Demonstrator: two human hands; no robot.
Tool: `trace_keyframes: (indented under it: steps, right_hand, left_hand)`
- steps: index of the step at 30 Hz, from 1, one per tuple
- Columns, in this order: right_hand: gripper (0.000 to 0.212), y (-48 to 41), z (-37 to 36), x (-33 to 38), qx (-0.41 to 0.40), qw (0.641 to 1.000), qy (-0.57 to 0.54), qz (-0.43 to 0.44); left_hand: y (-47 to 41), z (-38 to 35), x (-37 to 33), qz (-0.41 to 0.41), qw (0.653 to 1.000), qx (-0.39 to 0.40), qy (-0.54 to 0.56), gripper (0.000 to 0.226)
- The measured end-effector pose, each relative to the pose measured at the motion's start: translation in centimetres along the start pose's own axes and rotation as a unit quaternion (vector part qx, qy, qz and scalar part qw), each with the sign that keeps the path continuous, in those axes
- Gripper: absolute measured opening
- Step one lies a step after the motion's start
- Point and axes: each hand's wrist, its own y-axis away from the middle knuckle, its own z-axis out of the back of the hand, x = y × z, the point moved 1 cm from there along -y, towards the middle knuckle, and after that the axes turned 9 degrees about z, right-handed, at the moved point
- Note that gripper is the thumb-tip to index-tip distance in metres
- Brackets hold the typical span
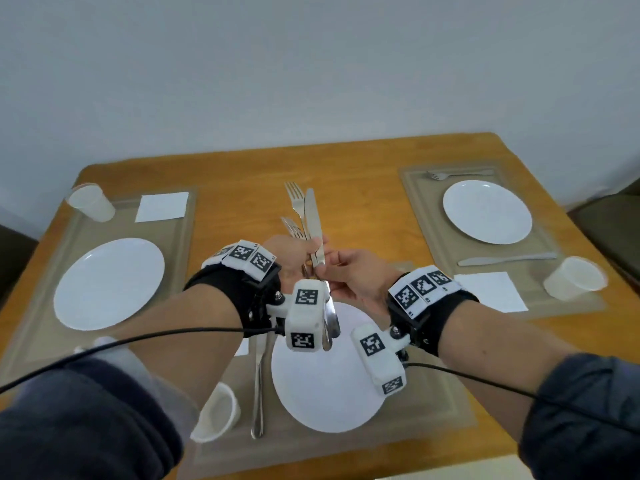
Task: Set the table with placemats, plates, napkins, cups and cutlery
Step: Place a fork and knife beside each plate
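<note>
A wooden table (360, 161) fills the view, seen from above by the person standing at its near edge, with a pale wall behind it. Three tan placemats lie on it: one at the left (104, 282), one at the right (554, 271) and one nearest the person (433, 420).

Each placemat carries a round white plate: the left plate (107, 284), the right plate (486, 211) and the near plate (311, 393), which is partly hidden by the person's wrists.

The left setting has a white napkin (162, 206) and a white cup (90, 201) at its far end. The right setting has a napkin (491, 291) and a cup (573, 282) at its near end, a fork (457, 174) beyond the plate and a knife (505, 259) on the plate's near side. At the near setting a cup (216, 414) lies tilted at the left, and a long piece of cutlery (258, 386) lies beside the plate.

Both forearms reach in over the near plate, each with a dark sleeve, a black wrist strap and white blocks bearing black square codes. The left hand (294, 258) is closed around a bundle of cutlery (306, 216) held upright above the middle of the table: two forks and a knife point away from the person. The right hand (356, 277) meets it, fingers pinching narrowly on the handles just beside the left hand.
</note>
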Motion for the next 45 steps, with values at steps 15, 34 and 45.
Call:
trace_keyframes:
  steps: [15, 34, 45]
  right_hand:
    - [0.023, 1.1, 4.2, -6.6, -0.006, 0.995, 0.054, -0.089]
    - [0.023, -0.5, 3.9, -7.7, -0.125, 0.983, 0.136, 0.004]
    - [0.024, -1.6, 3.9, -6.6, -0.108, 0.978, 0.146, -0.099]
  left_hand:
    - [-4.5, 0.0, 5.5, 0.040, 0.997, -0.026, -0.068, 0.024]
    - [-5.4, -1.0, 8.3, 0.105, 0.971, -0.015, -0.213, 0.018]
    - [-4.9, -3.2, 8.2, 0.054, 0.873, -0.012, -0.485, 0.023]
